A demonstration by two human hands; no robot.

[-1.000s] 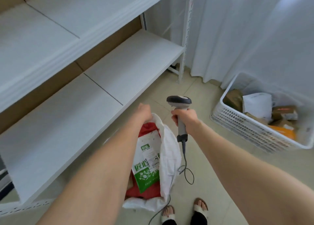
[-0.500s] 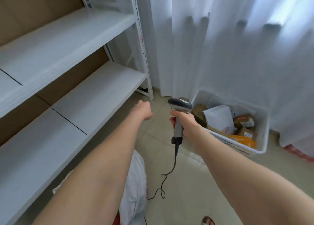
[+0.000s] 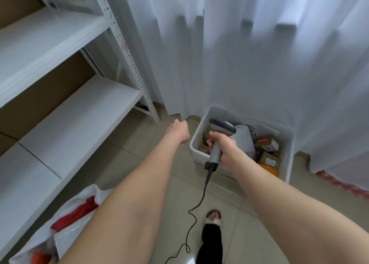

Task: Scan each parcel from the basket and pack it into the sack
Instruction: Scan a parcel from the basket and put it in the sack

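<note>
Single head-worn wide-angle view looks forward and down; basket on floor close ahead.

Left hand and right hand end bare forearms; a black trouser leg meets a pale-strapped open-toed sandal.

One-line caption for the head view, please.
Right hand grips the scanner near the parcel basket while the empty left hand extends toward it, sack at lower left.
</note>
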